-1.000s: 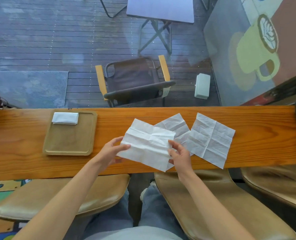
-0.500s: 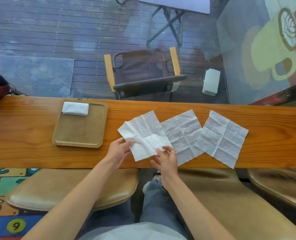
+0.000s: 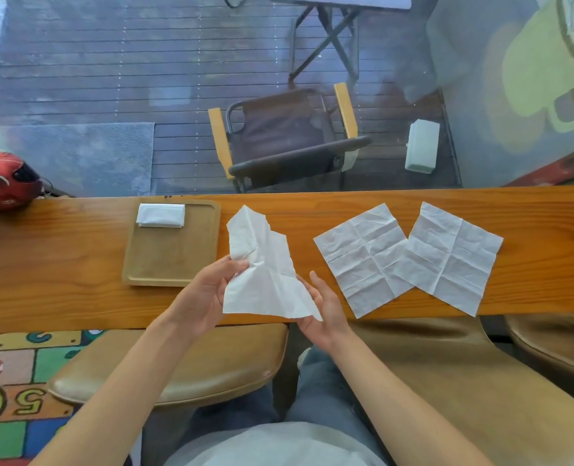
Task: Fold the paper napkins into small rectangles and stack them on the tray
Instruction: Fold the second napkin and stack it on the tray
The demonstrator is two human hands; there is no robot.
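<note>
A crumpled white paper napkin [image 3: 262, 270] is lifted off the wooden counter, standing loosely upright. My left hand [image 3: 208, 294] pinches its left edge. My right hand [image 3: 325, 311] supports its lower right corner from underneath. Two more unfolded napkins lie flat on the counter to the right, one in the middle [image 3: 362, 257] and one further right [image 3: 453, 257], their edges overlapping. A folded napkin [image 3: 161, 215] rests in the far left corner of the wooden tray [image 3: 174, 264], which sits left of my hands.
The long wooden counter [image 3: 43, 264] runs across the view along a glass window. A red helmet [image 3: 3, 183] sits at its far left end. Tan padded stools [image 3: 191, 368] stand below the counter's near edge.
The napkin was lying on the counter beside the others. Both hands have lifted it up and leftward, and it now hangs crumpled in the air, clear of the middle napkin.
</note>
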